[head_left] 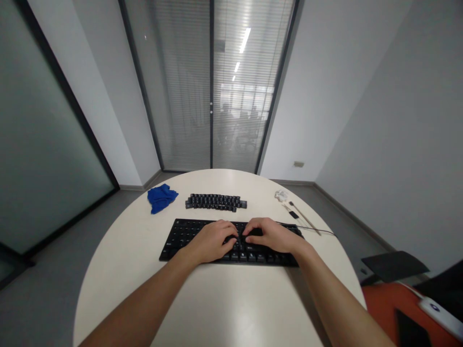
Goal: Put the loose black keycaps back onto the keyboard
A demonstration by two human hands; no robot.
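Left hand (213,241) and right hand (271,234) bend over a keyboard (179,237); keycaps (213,201) lie in rows beyond, blue cloth (161,197) far left, thin sticks (305,218) far right.

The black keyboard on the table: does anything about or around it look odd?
Yes. Rows of what look like loose black keycaps lie on the table beyond the keyboard, apart from it. That is odd because keycaps normally sit on a keyboard. They are lined up fairly neatly, though, and no clear damage shows.
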